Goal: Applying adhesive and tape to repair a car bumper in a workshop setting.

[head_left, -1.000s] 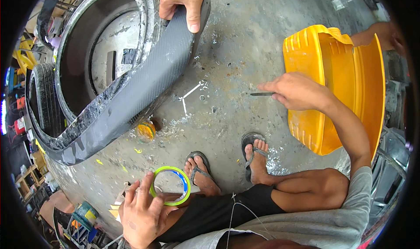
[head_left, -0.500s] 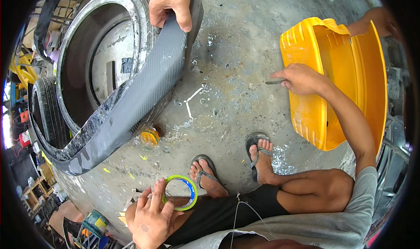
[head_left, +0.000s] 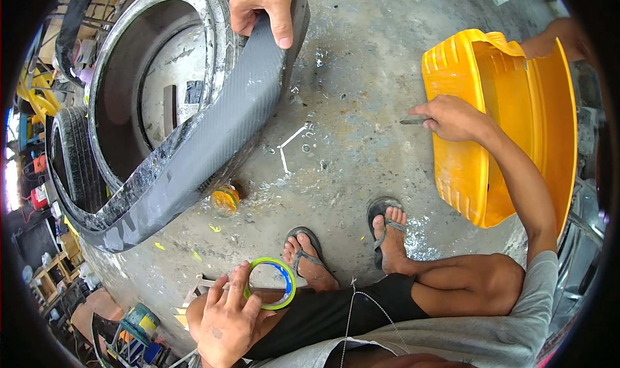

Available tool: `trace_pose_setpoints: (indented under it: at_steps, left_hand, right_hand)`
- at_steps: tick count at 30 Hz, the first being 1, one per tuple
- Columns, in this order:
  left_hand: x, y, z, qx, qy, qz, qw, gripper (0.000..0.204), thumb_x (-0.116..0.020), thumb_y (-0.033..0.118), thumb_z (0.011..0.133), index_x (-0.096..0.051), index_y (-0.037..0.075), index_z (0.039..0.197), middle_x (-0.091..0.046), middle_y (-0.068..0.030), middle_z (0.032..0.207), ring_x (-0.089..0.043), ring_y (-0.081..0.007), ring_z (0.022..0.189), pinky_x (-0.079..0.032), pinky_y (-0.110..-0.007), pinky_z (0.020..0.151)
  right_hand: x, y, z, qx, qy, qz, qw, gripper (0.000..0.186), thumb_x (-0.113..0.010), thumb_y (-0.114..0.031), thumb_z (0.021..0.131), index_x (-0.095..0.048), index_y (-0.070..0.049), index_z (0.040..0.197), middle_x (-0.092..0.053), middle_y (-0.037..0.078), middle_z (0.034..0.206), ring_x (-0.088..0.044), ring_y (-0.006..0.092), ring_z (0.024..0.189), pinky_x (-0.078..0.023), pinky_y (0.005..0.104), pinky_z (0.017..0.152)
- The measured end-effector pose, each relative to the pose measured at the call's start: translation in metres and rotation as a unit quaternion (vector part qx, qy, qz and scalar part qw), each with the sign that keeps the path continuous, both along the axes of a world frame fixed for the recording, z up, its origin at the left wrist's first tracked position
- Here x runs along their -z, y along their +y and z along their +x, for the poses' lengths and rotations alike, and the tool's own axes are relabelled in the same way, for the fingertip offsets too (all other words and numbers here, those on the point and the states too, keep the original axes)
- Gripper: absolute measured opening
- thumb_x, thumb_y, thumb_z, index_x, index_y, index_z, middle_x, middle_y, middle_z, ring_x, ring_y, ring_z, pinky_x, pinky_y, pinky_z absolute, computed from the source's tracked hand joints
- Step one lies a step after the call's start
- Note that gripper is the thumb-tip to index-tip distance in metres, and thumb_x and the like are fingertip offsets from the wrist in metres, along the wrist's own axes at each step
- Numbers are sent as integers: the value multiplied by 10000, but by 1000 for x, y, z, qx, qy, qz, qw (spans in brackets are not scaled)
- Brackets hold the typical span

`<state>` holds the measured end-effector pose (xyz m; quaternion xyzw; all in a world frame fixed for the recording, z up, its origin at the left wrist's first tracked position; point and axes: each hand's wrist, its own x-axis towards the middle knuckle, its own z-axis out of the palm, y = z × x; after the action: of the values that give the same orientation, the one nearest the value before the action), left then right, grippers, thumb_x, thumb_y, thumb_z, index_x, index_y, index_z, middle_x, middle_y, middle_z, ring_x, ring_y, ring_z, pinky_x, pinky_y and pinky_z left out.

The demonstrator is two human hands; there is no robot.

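My left hand (head_left: 226, 313) is at the lower left beside my knee, fingers closed on a roll of lime-green tape (head_left: 290, 289) with a blue inner ring. My right hand (head_left: 457, 118) reaches out over the near edge of a yellow plastic shell (head_left: 475, 193). Between its fingers is a thin, dark grey, blade-like strip (head_left: 412, 121), pointing left; its exact kind is unclear. Another person's hand (head_left: 265, 6) grips the upper end of a long, curved dark part with a carbon-weave look (head_left: 239, 103). A second hand (head_left: 555, 42) touches the shell's far end.
A large tyre (head_left: 97, 90) lies behind the dark part, with a smaller tyre (head_left: 81, 148) beside it. A jar with orange contents (head_left: 226, 200) stands on the stained concrete floor (head_left: 342, 161). My sandalled feet (head_left: 391, 232) are close by. Clutter lines the left edge.
The whole view has shifted slightly to the right. Both my hands keep hold of the same things, and the other person's hand stays on the dark part.
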<state>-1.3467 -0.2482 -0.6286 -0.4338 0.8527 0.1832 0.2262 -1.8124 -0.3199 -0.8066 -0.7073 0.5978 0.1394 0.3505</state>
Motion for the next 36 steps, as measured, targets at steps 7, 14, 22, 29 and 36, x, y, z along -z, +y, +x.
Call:
trace_pose_setpoints:
  at_steps: [7,14,22,29,36]
  left_hand:
    - [1,-1,-2,-1,-1,0,1000,393,-813,316,653,-709,161,998,-611,-133,1379,-657,-429,1085,-572,-467,843]
    - [2,-2,-3,-3,1,0,1000,396,-812,338,652,-708,175,997,-619,-127,1366,-664,-426,1077,-577,-467,824]
    - [2,-1,-3,-7,1,2,1000,399,-812,356,651,-708,186,997,-622,-123,1360,-667,-424,1077,-580,-468,810]
    - [2,-1,1,3,-1,15,1000,396,-814,345,661,-705,146,985,-599,-129,1392,-647,-427,1107,-571,-471,845]
    - [-2,-1,0,-3,-1,17,1000,366,-818,333,671,-699,120,944,-593,-125,1401,-639,-429,1119,-570,-463,851]
  right_hand:
    - [-6,-6,5,13,22,44,999,413,-637,-99,932,-626,-107,1344,-682,221,1111,-618,390,1109,-479,475,986]
    - [-1,-4,3,18,21,45,999,409,-641,-102,931,-626,-103,1340,-683,227,1120,-619,396,1119,-482,476,986]
    - [3,-1,-1,7,6,15,1000,403,-627,-76,931,-621,-102,1332,-686,225,1046,-633,404,1049,-495,487,941]
    - [-3,-5,3,22,17,46,999,405,-640,-102,930,-627,-97,1335,-684,228,1135,-620,402,1129,-486,475,990]
    - [1,-5,0,9,21,41,999,412,-630,-99,931,-624,-108,1343,-679,233,1139,-618,405,1131,-483,472,995]
